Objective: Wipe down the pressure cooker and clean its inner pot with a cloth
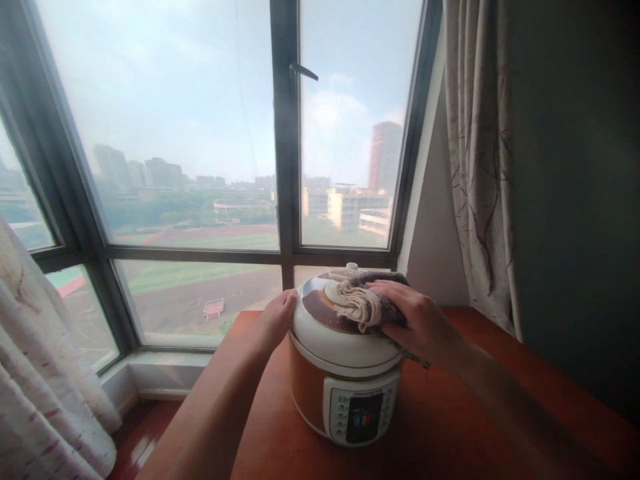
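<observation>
Your right hand point(420, 323) is pressing a bunched cloth point(363, 300) onto the lid point(330, 327) of the electric pressure cooker point(345, 373), fingers closed over the fabric. Your left hand point(275, 320) is lying flat, fingers spread, bracing the cooker's left side. The cooker is sitting on the wooden table point(450, 427) beneath both hands. Risk: cloth is bunching near the steam valve point(351, 269) just beyond your fingers; snagging could dislodge it.
</observation>
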A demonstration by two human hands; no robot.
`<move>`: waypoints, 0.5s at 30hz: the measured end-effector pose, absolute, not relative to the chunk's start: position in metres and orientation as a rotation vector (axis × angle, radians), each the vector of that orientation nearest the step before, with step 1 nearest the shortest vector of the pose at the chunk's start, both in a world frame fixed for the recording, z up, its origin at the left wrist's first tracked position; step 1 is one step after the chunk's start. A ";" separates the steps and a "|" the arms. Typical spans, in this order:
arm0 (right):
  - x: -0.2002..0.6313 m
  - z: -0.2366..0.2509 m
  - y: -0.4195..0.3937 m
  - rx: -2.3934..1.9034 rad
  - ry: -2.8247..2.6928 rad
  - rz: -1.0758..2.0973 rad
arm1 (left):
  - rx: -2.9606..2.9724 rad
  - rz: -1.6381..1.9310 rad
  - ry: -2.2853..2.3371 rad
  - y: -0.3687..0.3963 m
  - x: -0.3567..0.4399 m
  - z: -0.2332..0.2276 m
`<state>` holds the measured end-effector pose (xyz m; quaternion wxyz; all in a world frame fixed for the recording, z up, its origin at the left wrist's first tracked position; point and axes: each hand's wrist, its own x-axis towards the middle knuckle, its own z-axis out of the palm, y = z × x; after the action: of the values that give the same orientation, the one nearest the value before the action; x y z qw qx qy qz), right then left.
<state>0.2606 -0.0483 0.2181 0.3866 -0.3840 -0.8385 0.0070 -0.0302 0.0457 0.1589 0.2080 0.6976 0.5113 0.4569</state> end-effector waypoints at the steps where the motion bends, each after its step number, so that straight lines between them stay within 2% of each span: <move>1: 0.270 0.213 -0.054 -0.996 -2.123 0.090 | 1.944 1.265 1.416 0.046 -0.030 0.159; 4: 0.295 0.194 -0.062 -1.092 -2.056 0.247 | 1.948 1.250 1.414 0.046 -0.030 0.160; 8: 0.310 0.182 -0.047 -1.201 -1.931 0.219 | 1.950 1.230 1.402 0.046 -0.029 0.161; 15: 0.288 0.212 0.018 -1.469 -1.903 0.244 | 1.934 1.190 1.470 0.036 -0.027 0.171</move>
<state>0.2882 0.0176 0.2121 0.3545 -0.5685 -0.7364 0.0944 -0.0265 0.0362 0.1707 0.2166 0.6981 0.5304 0.4294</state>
